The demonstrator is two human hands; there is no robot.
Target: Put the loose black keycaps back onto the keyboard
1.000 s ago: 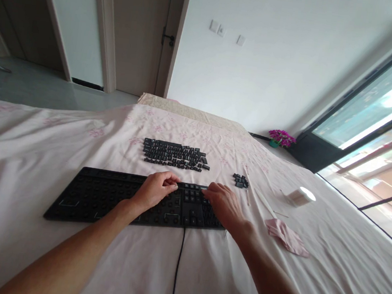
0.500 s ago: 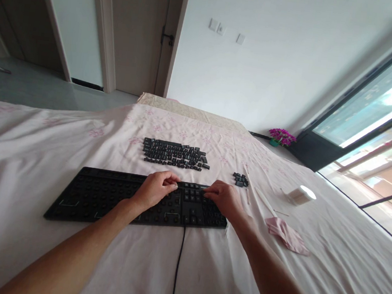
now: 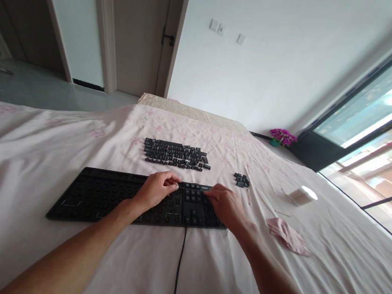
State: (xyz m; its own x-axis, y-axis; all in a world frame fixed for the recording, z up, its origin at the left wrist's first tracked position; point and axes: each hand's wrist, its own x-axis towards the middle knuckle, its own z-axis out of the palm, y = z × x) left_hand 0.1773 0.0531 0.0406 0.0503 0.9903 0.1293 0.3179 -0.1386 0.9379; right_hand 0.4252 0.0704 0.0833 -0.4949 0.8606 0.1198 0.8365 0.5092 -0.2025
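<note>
A black keyboard [image 3: 113,199] lies on the bed; its left and middle parts are without keycaps, while keys stand in the right part. My left hand [image 3: 160,188] rests over the upper middle of it, thumb and forefinger pinched together. What they hold, if anything, is too small to make out. On the right end, over the number keys, is my right hand [image 3: 224,202] with its fingers closed and their tips at the keys. Anything between them is hidden. Beyond the keyboard lie rows of loose black keycaps [image 3: 177,155] and a smaller cluster of keycaps [image 3: 241,180].
Right of the keyboard are a white round tub [image 3: 303,195], a crumpled pink cloth [image 3: 288,235] and several thin cotton swabs [image 3: 282,213]. A black cable [image 3: 178,269] runs from the keyboard toward me across the pale bedsheet [image 3: 123,271].
My right hand has turned slightly and shifted a little over the keys, uncovering more of the keyboard's top edge. My left hand stays in the same pinch.
</note>
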